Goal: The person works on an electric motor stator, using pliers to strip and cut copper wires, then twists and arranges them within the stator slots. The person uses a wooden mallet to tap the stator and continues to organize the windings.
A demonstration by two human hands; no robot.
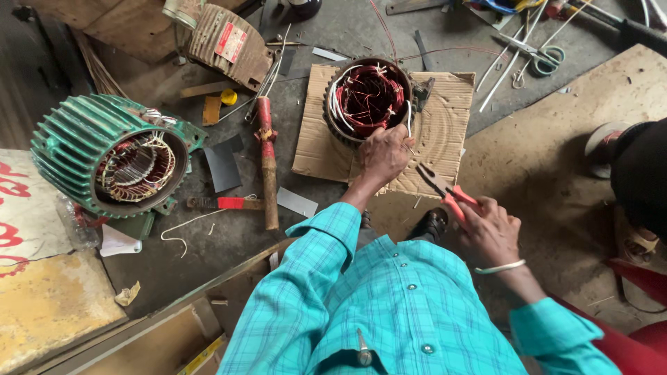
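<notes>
A round motor stator (367, 97) with red copper windings and white sleeved leads stands on a sheet of cardboard (445, 132). My left hand (383, 154) rests on its near rim, fingers pinched on a thin wire there. My right hand (488, 229) grips red-handled pliers (445, 189), whose jaws point up and left towards the stator. A white bangle sits on my right wrist. Teal checked sleeves cover both my arms.
A green finned motor housing (111, 156) with its own windings lies at the left. A hammer (267, 163), scissors (538, 55), a ribbed motor cover (229, 42) and loose wires litter the floor. Another person's sandalled foot (608, 142) is at the right.
</notes>
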